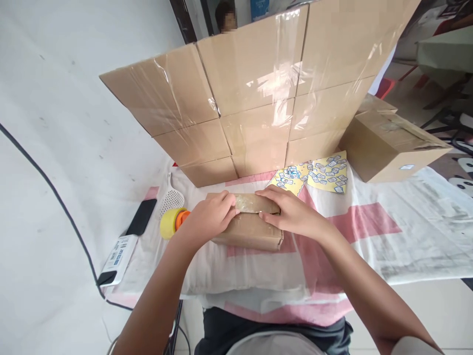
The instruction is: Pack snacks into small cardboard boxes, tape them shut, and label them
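Note:
A small brown cardboard box (248,231) lies on the cloth-covered table (406,246) in front of me, with clear tape along its top seam. My left hand (209,217) presses down on the box's left top, fingers curled over the taped seam. On the right top of the box rests my right hand (291,211), fingers flat on the flap. Both hands touch the box from above.
A wall of stacked taped cartons (258,88) stands behind the box. A single carton (388,143) sits at the right. Yellow sticker sheets (318,175) lie behind the box. A yellow-orange tape dispenser (173,222), white scoop (171,197), black phone (141,217) and white device (117,256) lie at left.

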`<state>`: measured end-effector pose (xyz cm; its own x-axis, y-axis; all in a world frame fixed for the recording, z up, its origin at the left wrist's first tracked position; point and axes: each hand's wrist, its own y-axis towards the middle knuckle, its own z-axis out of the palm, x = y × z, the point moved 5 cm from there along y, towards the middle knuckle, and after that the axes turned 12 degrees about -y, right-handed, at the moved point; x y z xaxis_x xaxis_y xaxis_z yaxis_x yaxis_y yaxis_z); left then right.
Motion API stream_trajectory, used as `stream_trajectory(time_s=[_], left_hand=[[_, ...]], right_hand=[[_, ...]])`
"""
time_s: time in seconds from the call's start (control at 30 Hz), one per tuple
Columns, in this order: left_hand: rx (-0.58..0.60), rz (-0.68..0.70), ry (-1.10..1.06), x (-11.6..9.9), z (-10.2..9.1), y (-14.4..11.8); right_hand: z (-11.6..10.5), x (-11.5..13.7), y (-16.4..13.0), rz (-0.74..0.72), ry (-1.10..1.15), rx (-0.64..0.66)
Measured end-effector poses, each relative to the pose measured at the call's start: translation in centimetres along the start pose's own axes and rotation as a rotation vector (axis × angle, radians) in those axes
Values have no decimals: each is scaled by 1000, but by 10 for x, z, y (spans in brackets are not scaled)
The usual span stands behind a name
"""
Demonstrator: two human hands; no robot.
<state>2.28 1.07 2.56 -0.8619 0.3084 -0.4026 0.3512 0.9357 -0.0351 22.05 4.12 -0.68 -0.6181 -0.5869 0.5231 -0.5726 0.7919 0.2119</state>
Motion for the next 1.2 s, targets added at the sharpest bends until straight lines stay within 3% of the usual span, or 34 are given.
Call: stream_trajectory(time_s=[0.2, 0.37, 0.63, 0.73, 0.87, 1.0, 1.07, 1.2], left_hand=[[146, 216, 76, 0, 14, 8], [105, 155, -53, 3, 11, 11], [37, 135, -28, 6, 14, 5], [45, 176, 126, 5, 13, 2], [6, 341, 535, -1, 14, 1], [13, 468, 644, -2, 20, 4], [21, 489, 631, -2, 22, 6], [-15, 464, 601, -11, 18, 7]], right_hand=[[1, 8, 12, -120, -115, 98], [3, 14, 15, -81, -122, 165], [5, 11, 13, -106, -94, 191], [6, 8, 13, -124, -110, 193], [5, 4, 16, -173, -83, 179], [3, 10, 15, -179, -91, 235], [-2, 21, 10, -125, -247, 166], [-14, 54, -11, 31, -538, -147]])
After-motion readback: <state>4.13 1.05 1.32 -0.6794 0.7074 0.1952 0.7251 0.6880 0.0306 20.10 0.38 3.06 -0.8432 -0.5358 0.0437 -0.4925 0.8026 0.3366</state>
